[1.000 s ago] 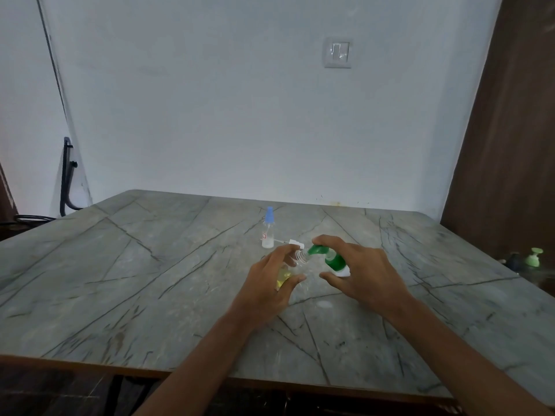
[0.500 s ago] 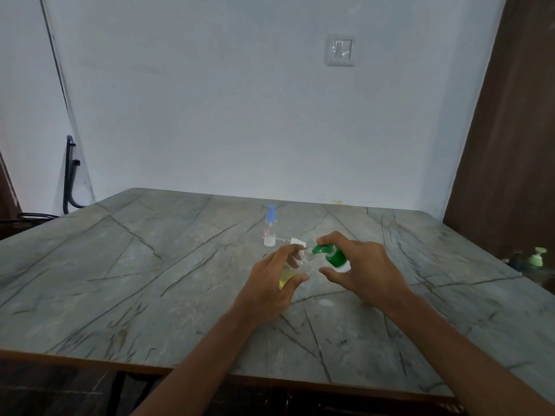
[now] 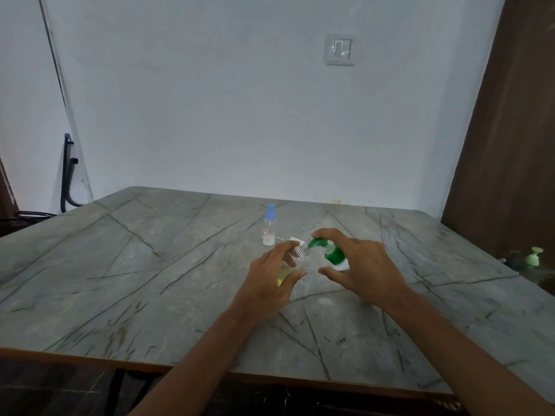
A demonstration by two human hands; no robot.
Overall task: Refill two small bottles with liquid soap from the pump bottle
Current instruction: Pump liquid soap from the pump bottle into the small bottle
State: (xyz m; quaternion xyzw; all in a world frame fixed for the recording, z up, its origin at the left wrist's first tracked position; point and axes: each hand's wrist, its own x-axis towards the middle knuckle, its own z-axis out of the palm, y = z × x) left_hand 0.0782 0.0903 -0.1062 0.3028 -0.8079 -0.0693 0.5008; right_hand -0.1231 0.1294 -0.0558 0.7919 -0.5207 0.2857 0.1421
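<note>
**Desk:** Head camera: which way is the small clear bottle (image 3: 301,254) lying?

**Photographer:** The left hand (image 3: 267,283) is gripping it mid-table (image 3: 150,265), neck tilting toward 2 o'clock. The right hand (image 3: 366,268) is clasping the green pump bottle (image 3: 332,254), spout pointing toward 9 o'clock.

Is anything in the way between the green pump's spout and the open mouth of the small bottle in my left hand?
Nothing visible. The green pump's spout sits right at the clear bottle's open neck, held in the left hand; the blue-capped bottle stands behind, apart.
</note>
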